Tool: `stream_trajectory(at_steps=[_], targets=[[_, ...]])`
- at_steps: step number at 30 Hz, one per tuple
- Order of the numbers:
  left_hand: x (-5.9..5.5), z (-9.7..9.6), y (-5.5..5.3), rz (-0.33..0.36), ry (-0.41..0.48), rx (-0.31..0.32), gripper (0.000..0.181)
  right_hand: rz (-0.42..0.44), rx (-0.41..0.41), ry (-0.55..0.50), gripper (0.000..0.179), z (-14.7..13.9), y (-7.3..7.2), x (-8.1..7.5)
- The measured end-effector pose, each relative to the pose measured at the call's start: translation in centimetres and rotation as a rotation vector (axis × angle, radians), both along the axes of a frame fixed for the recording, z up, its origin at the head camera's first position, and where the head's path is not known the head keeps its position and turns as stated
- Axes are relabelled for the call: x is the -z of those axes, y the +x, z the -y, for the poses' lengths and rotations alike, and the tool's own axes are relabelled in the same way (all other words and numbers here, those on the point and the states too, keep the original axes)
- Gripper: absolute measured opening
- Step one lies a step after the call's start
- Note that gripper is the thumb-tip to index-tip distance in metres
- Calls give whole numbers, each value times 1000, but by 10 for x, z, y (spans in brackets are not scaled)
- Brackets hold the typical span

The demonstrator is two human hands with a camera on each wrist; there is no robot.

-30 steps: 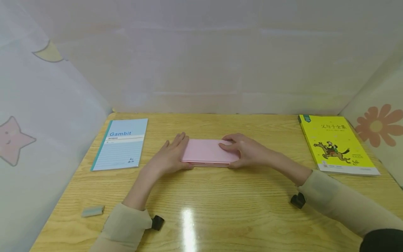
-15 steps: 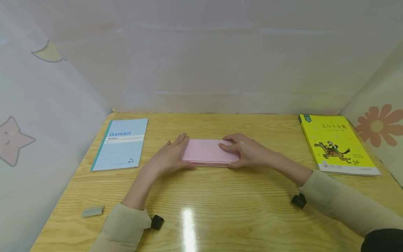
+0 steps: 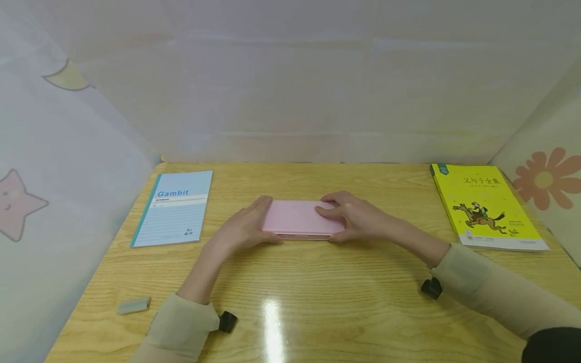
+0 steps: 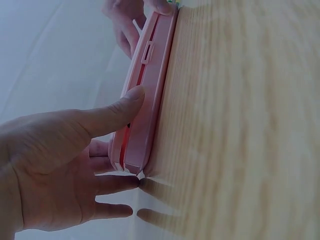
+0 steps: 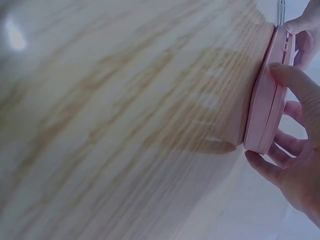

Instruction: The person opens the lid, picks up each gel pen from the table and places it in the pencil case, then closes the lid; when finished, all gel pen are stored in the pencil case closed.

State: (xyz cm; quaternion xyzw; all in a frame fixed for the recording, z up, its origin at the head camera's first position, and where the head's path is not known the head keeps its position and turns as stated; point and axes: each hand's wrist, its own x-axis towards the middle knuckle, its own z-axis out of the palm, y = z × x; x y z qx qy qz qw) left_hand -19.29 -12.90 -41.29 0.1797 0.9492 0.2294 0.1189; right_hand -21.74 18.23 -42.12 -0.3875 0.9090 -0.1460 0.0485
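A pink pencil case [image 3: 297,218] with a clasp tab on its front edge lies closed on the wooden table, between both hands. My left hand [image 3: 245,226] grips its left end. In the left wrist view that hand's thumb presses the front side, and some fingers reach past the end down to the table. At the other end, my right hand [image 3: 360,218] holds the case with the thumb on the front and a bent finger on the lid. The right wrist view shows the right hand [image 5: 300,145] with fingers around the case's end and far side.
A blue notebook [image 3: 173,208] lies at the table's left and a thick yellow book [image 3: 487,206] at the right. Near the front left is a small grey-green object [image 3: 133,305]. A pale fabric wall [image 3: 290,101] stands behind the table [image 3: 345,297].
The left hand's fingers have drawn in and lower at the case's left end, its thumb a little further along the front. The case and the right hand stay nearly still.
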Motion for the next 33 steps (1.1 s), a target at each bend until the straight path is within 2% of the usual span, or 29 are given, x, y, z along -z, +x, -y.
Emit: stream_trajectory(at_steps=[15, 23, 33], targets=[[3, 1, -3, -17, -12, -19, 105, -31, 6, 39, 75, 2, 1, 0], [2, 1, -1, -54, -33, -15, 103, -44, 11, 52, 74, 4, 2, -1], [3, -2, 0, -79, -53, -22, 104, -75, -21, 71, 75, 2, 1, -1]])
